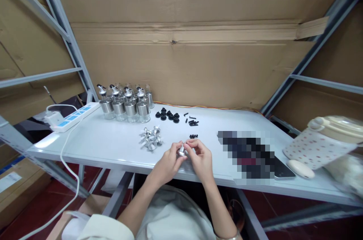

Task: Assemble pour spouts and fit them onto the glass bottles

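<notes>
both hands meet over the near edge of a white table (113, 145); left hand (167, 164) and right hand (201, 158) pinch one small silver spout cap (182, 151) between fingertips. capped glass bottles (126, 103), contents unclear, stand at the back left.

Tabletop (113, 145): plain white, glossy.
Held part (182, 151): bright silver metal, between both hands.
Loose metal parts (150, 138): silver, same finish as the held part.
Bottles (124, 103): clear glass with silver bands and silver spouts tipped black.
Round caps (168, 115): matt black.
Small plugs (191, 121): black.
Power strip (74, 117): white body, light blue sockets, white cable.
Backing board (181, 62): plain brown cardboard.
Rack frame (70, 43): grey-blue metal.
Wire along rear edge (204, 107): orange and yellow.
Covered pot (320, 145): white cloth with small red dots, cream lid.
Mouse (300, 168): cream white.
Sleeve (102, 228): off-white.
Floor (42, 202): dark red.
</notes>
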Demonstrator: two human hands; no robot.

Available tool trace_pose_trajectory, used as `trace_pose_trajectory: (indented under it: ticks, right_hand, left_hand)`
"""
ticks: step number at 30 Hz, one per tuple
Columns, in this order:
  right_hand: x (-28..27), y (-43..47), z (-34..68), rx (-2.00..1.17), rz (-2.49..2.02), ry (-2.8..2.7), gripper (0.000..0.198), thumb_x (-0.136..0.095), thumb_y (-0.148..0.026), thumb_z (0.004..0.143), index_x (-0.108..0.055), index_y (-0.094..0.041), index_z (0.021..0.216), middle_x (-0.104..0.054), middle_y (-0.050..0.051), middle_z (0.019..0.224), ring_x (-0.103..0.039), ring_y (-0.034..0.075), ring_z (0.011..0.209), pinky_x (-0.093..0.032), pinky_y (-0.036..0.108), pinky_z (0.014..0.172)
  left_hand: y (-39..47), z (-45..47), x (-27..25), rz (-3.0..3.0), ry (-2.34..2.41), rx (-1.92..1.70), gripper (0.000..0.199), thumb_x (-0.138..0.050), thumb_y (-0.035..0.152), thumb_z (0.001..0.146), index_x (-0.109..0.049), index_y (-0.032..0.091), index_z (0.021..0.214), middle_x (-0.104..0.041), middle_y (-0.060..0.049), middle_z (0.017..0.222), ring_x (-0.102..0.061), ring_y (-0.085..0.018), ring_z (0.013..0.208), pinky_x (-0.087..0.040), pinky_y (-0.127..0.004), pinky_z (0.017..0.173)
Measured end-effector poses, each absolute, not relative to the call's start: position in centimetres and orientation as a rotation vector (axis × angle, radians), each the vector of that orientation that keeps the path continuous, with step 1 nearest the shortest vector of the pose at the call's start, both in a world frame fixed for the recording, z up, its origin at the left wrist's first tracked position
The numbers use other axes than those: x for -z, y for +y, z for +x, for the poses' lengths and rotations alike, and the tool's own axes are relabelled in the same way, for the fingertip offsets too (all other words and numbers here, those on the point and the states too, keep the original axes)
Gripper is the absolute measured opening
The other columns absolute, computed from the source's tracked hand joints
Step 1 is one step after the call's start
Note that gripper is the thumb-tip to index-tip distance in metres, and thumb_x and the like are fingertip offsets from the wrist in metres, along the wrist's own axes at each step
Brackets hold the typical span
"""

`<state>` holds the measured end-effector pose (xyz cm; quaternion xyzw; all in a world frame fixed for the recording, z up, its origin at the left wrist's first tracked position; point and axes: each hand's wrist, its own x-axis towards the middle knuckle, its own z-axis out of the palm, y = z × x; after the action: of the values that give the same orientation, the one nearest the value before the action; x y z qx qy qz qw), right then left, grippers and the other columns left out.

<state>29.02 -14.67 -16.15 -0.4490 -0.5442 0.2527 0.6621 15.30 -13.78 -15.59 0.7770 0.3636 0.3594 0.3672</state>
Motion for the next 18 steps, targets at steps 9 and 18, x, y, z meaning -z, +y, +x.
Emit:
trace_pose_trajectory:
  ticks: [9,18]
  right_hand:
    - [16.1,-14.5,29.7,-0.615,-1.054,-0.996,0.022,-0.061,-0.040,0.078,-0.052,-0.020,0.080,-0.058,0.002,0.075,-0.056,0.014,0.065,-0.048,0.028,0.063]
    - [16.2,-14.5,30.1,-0.621,-1.143,-0.933,0.034,-0.053,-0.045,0.080,-0.062,-0.018,0.098,-0.059,0.003,0.078,-0.054,0.016,0.067,-0.045,0.029,0.064]
  left_hand:
    - [-12.8,15.3,13.8,2.411,0.935,-1.072,0.035,-0.048,0.028,0.090,-0.046,0.018,0.123,-0.057,-0.012,0.122,-0.051,-0.025,0.114,-0.038,-0.043,0.100]
    - [-2.1,15.3,7.4,2.758,1.494,-0.590,0.044,-0.037,0.005,0.087,-0.051,0.022,0.125,-0.052,-0.012,0.127,-0.049,-0.025,0.116,-0.041,-0.037,0.093]
